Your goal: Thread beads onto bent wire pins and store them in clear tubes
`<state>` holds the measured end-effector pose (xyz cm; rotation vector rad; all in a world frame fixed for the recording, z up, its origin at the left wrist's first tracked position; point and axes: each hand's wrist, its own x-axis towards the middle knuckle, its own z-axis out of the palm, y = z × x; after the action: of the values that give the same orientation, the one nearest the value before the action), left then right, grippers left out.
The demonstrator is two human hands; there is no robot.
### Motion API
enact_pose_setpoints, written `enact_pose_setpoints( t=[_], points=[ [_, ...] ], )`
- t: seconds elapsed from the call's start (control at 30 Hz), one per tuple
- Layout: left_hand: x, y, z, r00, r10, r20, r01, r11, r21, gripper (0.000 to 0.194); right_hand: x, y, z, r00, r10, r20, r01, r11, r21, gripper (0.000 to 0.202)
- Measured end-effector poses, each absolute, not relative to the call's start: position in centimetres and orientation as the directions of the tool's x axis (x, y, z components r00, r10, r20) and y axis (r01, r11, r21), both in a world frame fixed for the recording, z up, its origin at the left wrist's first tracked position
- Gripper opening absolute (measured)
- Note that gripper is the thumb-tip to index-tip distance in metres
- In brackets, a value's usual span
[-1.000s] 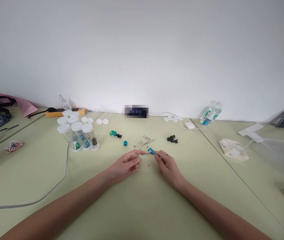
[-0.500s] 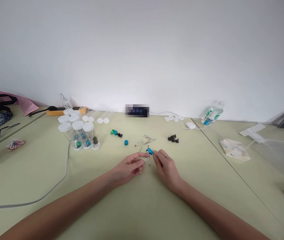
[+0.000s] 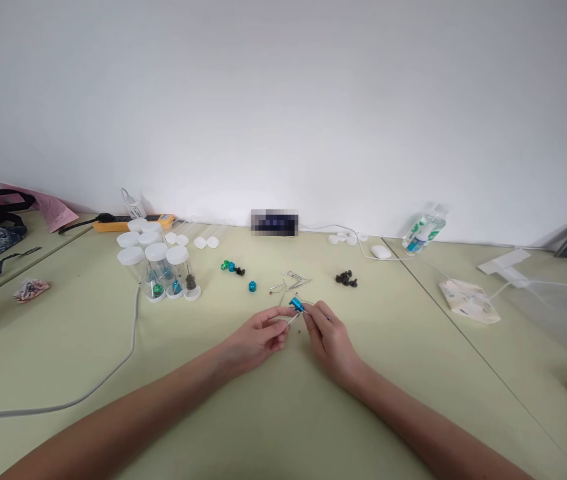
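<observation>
Though small, blue piece (image 3: 296,305) at fingers (image 3: 313,317)

The pale green tabletop (image 3: 243,427) carries, along its far edge from left to right, an orange power strip (image 3: 108,227), lying clear tubes (image 3: 207,242), a dark blurred block (image 3: 274,223), white caps (image 3: 350,241), a small white case (image 3: 380,252) and a bottle (image 3: 422,235). White-lidded containers (image 3: 156,252) stand nearer the left edge than the green, blue and black pieces (image 3: 232,267), thin metal rods (image 3: 293,280) and black knobs (image 3: 346,279). Toward the right edge lies an opened packet (image 3: 469,300).
</observation>
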<state>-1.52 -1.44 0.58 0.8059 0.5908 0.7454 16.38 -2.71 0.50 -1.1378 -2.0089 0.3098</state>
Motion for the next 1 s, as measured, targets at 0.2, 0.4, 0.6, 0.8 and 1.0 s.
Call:
enact_pose_setpoints(
  t=[0.2, 0.4, 0.6, 0.8, 1.0],
  points=[
    [-1.39, -1.61, 0.81, 0.594, 0.775, -0.216, -0.381, 0.508, 0.772, 0.032, 16.40, -2.62, 0.25, -0.303, 0.795, 0.526, 0.618, 0.584, -0.527, 0.027],
    [-1.40, -1.70, 0.76, 0.603, 0.770, -0.210, -0.405, 0.522, 0.751, 0.031, 16.52, -2.57, 0.16, -0.318, 0.787, 0.528, 0.634, 0.591, -0.499, 0.026],
    [-1.41, -1.67, 0.65, 0.603, 0.767, -0.217, -0.414, 0.534, 0.737, 0.032, 16.68, -2.51, 0.01, -0.341, 0.779, 0.526, 0.649, 0.600, -0.468, 0.027],
    [-1.30, -1.63, 0.69, 0.594, 0.771, -0.228, -0.417, 0.538, 0.733, 0.035, 16.81, -2.56, -0.10, -0.358, 0.764, 0.536, 0.670, 0.610, -0.423, 0.027],
    [-1.23, -1.69, 0.61, 0.591, 0.777, -0.215, -0.403, 0.516, 0.756, 0.034, 16.92, -2.52, -0.12, -0.393, 0.745, 0.538, 0.692, 0.625, -0.361, 0.027]
  ],
)
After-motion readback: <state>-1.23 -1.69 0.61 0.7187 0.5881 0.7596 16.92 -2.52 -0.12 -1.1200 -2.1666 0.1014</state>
